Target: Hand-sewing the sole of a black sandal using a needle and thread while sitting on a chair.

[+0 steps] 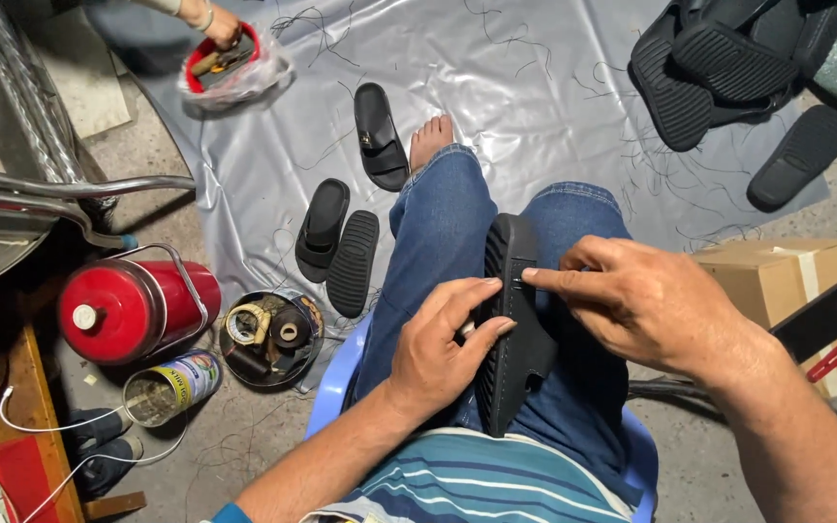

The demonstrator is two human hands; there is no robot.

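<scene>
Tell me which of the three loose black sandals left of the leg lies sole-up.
The sandal nearest the chair, right one of the side-by-side pair: its ribbed tread faces up. Its neighbour and the sandal by the foot show footbed and strap.

A grey concrete floor (147, 145) lay under the scene, strewn with dark thread ends. Over much of it a silvery plastic sheet (496, 87) was spread, creased and glossy where the light caught it. A pale blue plastic chair (333, 380) stood at the sheet's near edge. At the far left ran curved metal tubing (70, 184) beside a shiny steel surface, and below it a brown wooden bench (36, 426) edge showed, with a white cable (79, 426) trailing across it onto the floor. At the right a cardboard box (777, 276) sat on the concrete. The lighting was even and soft, with faint shadows.
</scene>
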